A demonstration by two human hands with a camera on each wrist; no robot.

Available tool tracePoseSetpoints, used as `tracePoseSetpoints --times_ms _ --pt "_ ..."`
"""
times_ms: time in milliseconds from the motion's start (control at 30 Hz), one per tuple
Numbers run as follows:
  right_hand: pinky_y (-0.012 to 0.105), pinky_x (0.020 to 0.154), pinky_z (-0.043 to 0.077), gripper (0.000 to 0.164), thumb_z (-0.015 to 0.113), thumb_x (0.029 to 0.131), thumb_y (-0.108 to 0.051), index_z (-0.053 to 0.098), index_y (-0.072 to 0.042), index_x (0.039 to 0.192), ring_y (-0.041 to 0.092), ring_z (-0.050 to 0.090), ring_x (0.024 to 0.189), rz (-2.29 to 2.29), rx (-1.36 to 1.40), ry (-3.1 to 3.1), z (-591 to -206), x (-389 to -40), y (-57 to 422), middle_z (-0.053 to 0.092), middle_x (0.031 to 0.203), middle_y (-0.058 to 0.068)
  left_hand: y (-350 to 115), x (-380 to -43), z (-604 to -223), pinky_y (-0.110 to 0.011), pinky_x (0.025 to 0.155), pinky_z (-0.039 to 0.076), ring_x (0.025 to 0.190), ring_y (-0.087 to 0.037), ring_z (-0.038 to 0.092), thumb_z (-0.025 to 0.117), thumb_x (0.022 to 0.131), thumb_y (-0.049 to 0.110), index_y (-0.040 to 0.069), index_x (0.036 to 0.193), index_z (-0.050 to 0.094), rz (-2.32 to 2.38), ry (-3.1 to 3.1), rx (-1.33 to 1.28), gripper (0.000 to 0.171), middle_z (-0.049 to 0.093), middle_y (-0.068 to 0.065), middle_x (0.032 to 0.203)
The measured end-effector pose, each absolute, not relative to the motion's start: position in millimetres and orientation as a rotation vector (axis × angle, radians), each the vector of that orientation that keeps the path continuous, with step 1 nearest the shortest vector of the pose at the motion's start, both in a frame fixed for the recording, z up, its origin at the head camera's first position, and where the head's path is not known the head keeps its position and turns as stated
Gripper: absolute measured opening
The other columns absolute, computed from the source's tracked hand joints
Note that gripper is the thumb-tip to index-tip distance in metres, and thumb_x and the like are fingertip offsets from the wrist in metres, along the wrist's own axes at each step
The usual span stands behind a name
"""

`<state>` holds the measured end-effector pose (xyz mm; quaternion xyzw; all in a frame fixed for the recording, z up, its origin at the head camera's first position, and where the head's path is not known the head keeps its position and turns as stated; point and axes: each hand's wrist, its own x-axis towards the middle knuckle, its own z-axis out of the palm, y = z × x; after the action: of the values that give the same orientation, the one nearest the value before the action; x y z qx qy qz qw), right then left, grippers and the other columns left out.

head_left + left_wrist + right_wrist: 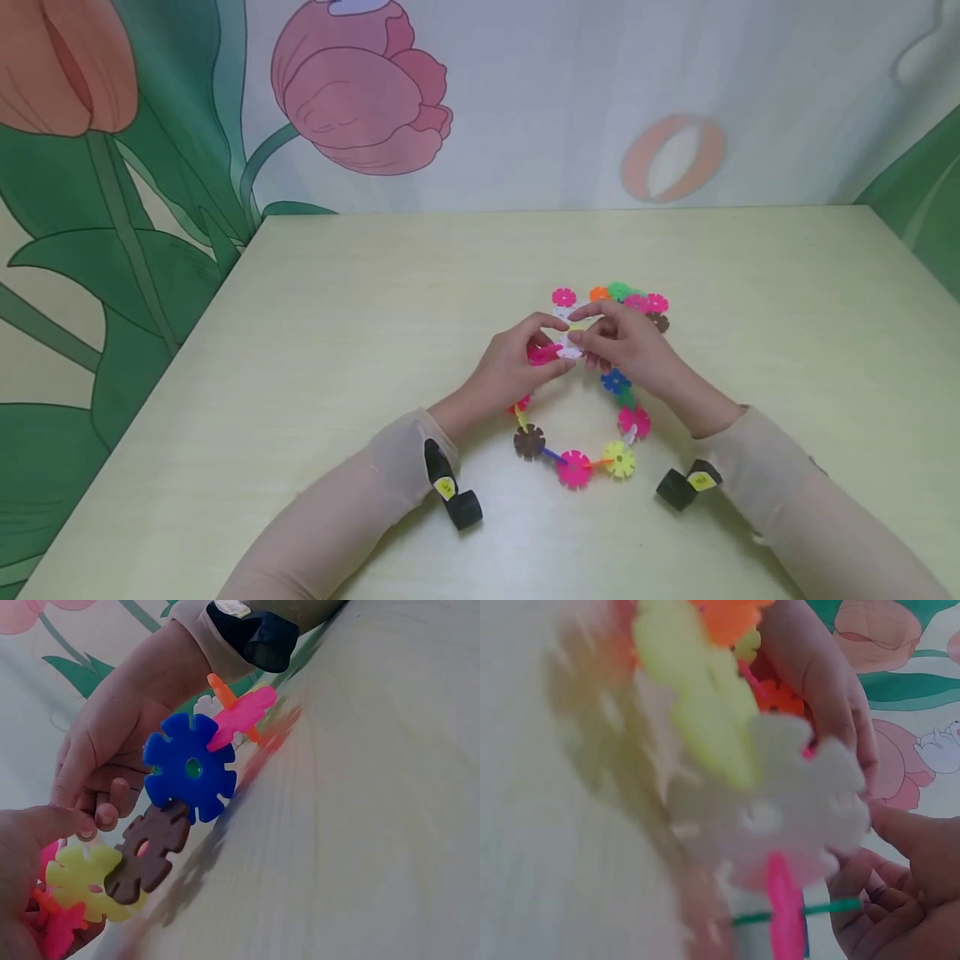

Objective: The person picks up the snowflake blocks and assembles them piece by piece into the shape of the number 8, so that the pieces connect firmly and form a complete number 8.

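A chain of flower-shaped notched plastic discs curves over the table, with a pink disc [574, 470] at its near end of the loop. My left hand [506, 371] holds a section with a white disc [570, 350] at its fingertips and a pink disc [542, 356] by the palm. From the other side, my right hand [633, 346] pinches at a small yellow piece [576, 328] beside the white disc. The left wrist view shows a blue disc [172, 784] and a brown disc [163, 829] hanging in the chain. A white disc [802, 806] looms large in the right wrist view.
Beyond the hands, more discs lie near a pink disc [564, 297], including an orange disc [599, 294] and a green disc [619, 291]. The pale table [375, 275] meets a flower-printed backdrop [525, 108]. Black wrist cameras hang below both sleeves.
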<state>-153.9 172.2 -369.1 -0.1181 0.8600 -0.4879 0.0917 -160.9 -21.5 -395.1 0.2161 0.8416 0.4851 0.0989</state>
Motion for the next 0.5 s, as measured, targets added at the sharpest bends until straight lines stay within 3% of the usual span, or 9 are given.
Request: tracePoseSetpoints --times_ms 233,400,500 --pt "0.028 0.063 0.053 0.033 0.064 0.093 -0.022 0.059 -0.004 0.120 0.026 0.062 0.078 -1.106 -0.288 2.811 -358 -160 195 0.067 0.097 0.016 -22 -161 -394 -0.021 0.076 0.050 0.091 -0.014 0.059 0.073 0.085 0.028 0.018 0.121 0.059 1.378 2.575 0.604 0.040 0.066 -0.001 0.100" --pt "0.040 0.078 0.052 0.032 0.065 0.092 -0.019 0.061 -0.001 0.118 0.032 0.060 0.093 -0.777 -0.179 2.991 -354 -165 215 0.065 0.106 0.018 -22 -160 -394 -0.021 0.076 0.050 0.090 -0.013 0.058 0.074 0.085 0.027 0.019 0.121 0.059 1.374 2.568 0.548 0.040 0.065 0.000 0.098" --pt "0.045 0.081 0.050 0.035 0.065 0.092 -0.020 0.060 0.002 0.119 0.035 0.058 0.095 -0.626 -0.109 3.010 -355 -169 223 0.063 0.109 0.022 -22 -161 -395 -0.020 0.074 0.050 0.089 -0.013 0.058 0.074 0.085 0.026 0.020 0.121 0.059 1.372 2.570 0.520 0.040 0.064 0.001 0.096"
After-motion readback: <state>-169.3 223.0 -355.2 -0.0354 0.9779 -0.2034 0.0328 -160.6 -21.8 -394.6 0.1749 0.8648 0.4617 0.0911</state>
